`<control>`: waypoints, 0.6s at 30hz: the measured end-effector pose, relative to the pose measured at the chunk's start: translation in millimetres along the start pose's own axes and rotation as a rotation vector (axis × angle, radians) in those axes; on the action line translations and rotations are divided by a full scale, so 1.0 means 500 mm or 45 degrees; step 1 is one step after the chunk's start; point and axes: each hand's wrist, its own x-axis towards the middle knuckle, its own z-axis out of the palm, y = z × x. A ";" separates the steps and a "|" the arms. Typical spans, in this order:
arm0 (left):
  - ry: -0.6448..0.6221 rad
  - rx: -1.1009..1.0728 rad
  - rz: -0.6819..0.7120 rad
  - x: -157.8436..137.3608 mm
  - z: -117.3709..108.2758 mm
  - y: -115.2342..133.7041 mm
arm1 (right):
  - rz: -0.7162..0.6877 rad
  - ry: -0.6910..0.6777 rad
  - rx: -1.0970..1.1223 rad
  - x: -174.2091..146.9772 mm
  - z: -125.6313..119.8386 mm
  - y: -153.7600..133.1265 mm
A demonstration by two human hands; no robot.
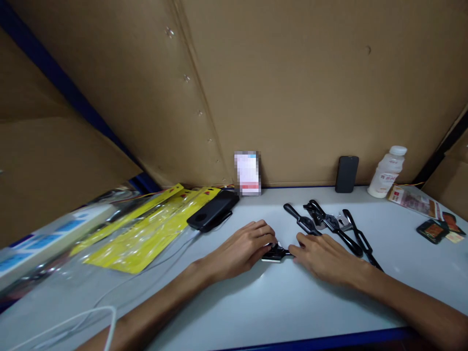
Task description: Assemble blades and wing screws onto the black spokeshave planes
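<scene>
A black spokeshave (274, 255) lies low over the table between my hands, with a pale metal edge showing at its near side. My left hand (251, 243) is closed, its fingertips gathered on the middle part of the tool. On the other side, my right hand (316, 254) pinches the tool's right handle. The fingers partly cover the body, so its small parts are hard to make out. Just beyond my right hand lie more black spokeshave pieces: one with a long handle (333, 225), one partly behind the hand (300, 219), and a slim frame (360, 236) at the right.
Yellow-backed plastic packages (146, 239) and a white power strip (47, 243) occupy the left. A black device (214, 210) trails a white cable (113, 312). Against the cardboard wall (292, 97) stand a blurred-screen phone (247, 173), a dark phone (346, 174) and a bottle (387, 173).
</scene>
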 end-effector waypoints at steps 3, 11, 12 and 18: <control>-0.001 -0.084 -0.011 0.001 0.003 0.003 | -0.050 -0.013 -0.019 0.000 -0.002 0.019; 0.049 -0.117 -0.067 0.002 0.015 0.017 | -0.039 -0.055 -0.018 0.003 -0.005 0.023; 0.053 -0.123 -0.076 0.001 0.017 0.017 | -0.031 -0.060 -0.011 0.003 -0.005 0.022; 0.046 -0.176 -0.060 0.000 0.022 0.014 | -0.031 -0.044 0.004 0.005 -0.002 0.023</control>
